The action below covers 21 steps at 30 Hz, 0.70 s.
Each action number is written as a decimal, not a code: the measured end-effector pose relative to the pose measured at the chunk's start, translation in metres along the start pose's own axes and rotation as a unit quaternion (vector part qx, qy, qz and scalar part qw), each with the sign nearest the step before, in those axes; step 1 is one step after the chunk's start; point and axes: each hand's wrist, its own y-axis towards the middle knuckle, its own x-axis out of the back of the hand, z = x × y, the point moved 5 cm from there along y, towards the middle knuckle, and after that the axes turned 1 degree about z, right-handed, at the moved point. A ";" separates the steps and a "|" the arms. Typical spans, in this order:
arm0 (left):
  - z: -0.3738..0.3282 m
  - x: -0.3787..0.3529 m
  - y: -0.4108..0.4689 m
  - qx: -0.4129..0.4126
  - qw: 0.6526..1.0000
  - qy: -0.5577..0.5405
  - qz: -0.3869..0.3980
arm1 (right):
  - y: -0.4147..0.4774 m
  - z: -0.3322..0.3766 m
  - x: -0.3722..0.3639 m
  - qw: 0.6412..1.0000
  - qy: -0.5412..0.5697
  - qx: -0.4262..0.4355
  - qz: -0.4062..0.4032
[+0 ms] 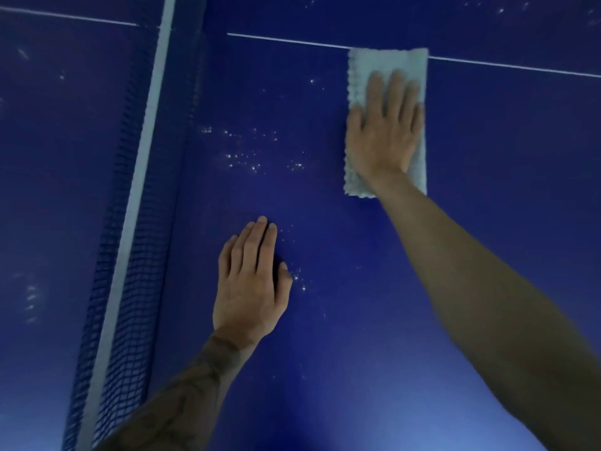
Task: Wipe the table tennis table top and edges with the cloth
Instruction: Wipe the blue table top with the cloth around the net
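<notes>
Cloth (387,65) flat, long axis toward white line (292,41).

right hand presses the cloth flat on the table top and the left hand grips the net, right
No. The head view shows the left hand resting flat on the table top beside the net, not gripping it. The right hand does press the cloth flat.

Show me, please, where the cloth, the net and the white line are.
cloth (387,61): head view, its uncovered upper part.
net (146,271): head view, dark mesh right of its white band.
white line (286,40): head view, stretch left of the cloth.
</notes>
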 end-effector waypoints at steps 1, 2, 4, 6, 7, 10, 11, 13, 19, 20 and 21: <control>0.000 0.000 0.000 0.000 1.000 0.000 -0.001 | -0.007 0.014 -0.004 1.000 0.000 0.027 0.011; 0.000 0.000 -0.001 0.000 1.000 0.000 -0.001 | -0.021 0.026 -0.008 0.998 -0.004 0.067 0.021; 0.000 0.000 0.000 0.000 1.000 0.001 0.000 | -0.062 0.036 -0.016 0.987 -0.025 0.155 0.032; -0.001 0.001 0.000 0.002 1.000 0.002 -0.001 | -0.089 0.021 -0.017 0.981 -0.036 0.187 0.033; -0.002 0.001 0.000 0.003 1.000 0.001 -0.002 | -0.090 0.008 -0.016 0.984 -0.035 0.174 0.034; -0.002 0.002 0.001 0.003 1.000 -0.001 -0.007 | -0.053 -0.015 -0.006 0.996 -0.032 0.084 0.017; -0.002 0.001 0.001 0.003 1.000 -0.002 -0.006 | -0.037 -0.013 -0.004 0.998 -0.028 0.057 0.006; -0.001 0.001 0.001 0.003 1.000 0.000 -0.004 | -0.010 0.003 -0.002 1.000 -0.013 0.021 -0.007; 0.001 0.000 -0.001 0.003 1.000 0.000 -0.007 | -0.062 0.063 -0.023 0.979 -0.025 0.198 0.038; 0.001 0.000 -0.001 0.005 1.000 0.000 -0.009 | -0.076 0.058 -0.024 0.972 -0.036 0.228 0.041; 0.000 0.000 0.000 0.004 1.000 -0.002 -0.012 | -0.084 0.047 -0.024 0.970 -0.043 0.238 0.039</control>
